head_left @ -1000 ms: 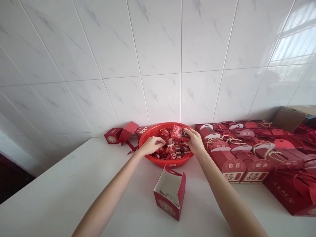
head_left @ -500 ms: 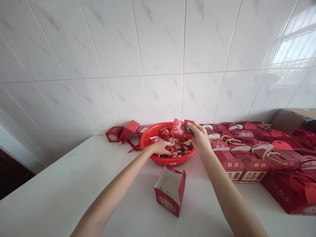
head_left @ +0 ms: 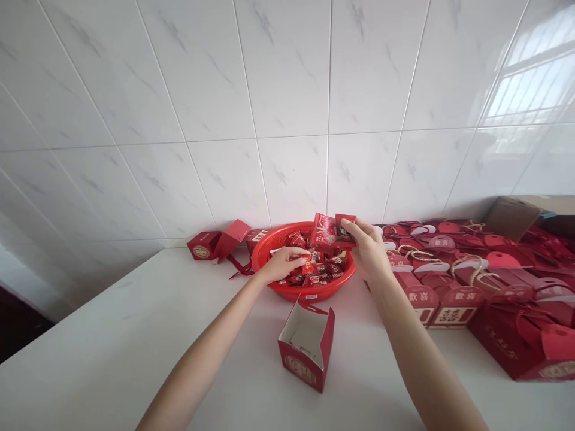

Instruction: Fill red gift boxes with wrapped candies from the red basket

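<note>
A red plastic basket (head_left: 309, 293) full of red-wrapped candies (head_left: 321, 276) stands near the wall. Over its left part, my left hand (head_left: 284, 264) pinches a small red-orange candy packet (head_left: 308, 263) between thumb and fingers. Above the basket's right rim, my right hand (head_left: 366, 242) is closed on several red packets (head_left: 326, 230), held by their edges. In front of the basket an open red box (head_left: 306, 353) sits on the table, its pale inside facing up.
Rows of red gift boxes (head_left: 458, 305) with rope handles fill the right side. Small red boxes (head_left: 204, 245) and a ribbon lie left of the basket. A cardboard box (head_left: 516, 216) is at the far right, before the tiled wall (head_left: 296, 167).
My left hand has lifted slightly from the candies, and a red-orange packet now shows in its fingers. My right hand still holds its packets. The view has shifted slightly.
</note>
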A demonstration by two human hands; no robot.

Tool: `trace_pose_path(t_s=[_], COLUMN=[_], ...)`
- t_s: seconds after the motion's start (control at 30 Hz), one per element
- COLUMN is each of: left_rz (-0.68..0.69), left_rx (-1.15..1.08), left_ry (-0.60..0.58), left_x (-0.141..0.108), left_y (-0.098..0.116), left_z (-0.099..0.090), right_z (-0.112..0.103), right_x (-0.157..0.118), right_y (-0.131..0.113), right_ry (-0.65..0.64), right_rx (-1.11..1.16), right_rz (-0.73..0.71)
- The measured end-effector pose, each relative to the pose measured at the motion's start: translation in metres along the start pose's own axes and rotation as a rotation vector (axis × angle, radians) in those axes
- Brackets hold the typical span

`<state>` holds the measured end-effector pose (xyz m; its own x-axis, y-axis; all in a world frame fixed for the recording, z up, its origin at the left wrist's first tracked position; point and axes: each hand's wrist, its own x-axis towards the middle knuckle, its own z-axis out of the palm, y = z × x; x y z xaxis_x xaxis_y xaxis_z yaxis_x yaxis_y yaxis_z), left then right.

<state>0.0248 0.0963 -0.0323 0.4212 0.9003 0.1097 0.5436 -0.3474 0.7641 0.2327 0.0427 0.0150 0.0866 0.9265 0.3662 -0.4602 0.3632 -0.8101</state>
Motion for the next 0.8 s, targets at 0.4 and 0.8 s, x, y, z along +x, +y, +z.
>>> trace_pose_path(t_s=[0.4, 0.8], left_rz=[0.146, 0.062], left_rx=[-0.216, 0.347], left_ry=[-0.154, -0.359], left_x=[-0.074, -0.108], left_y=[0.049, 0.057], left_z=[-0.021, -0.025], right_z=[0.003, 0.009], right_x=[-0.009, -0.024], right_y=[-0.012, -0.019], right_ry=[-0.067, -0.200], right_rx=[-0.078, -0.155], right_rz=[-0.039, 0.026])
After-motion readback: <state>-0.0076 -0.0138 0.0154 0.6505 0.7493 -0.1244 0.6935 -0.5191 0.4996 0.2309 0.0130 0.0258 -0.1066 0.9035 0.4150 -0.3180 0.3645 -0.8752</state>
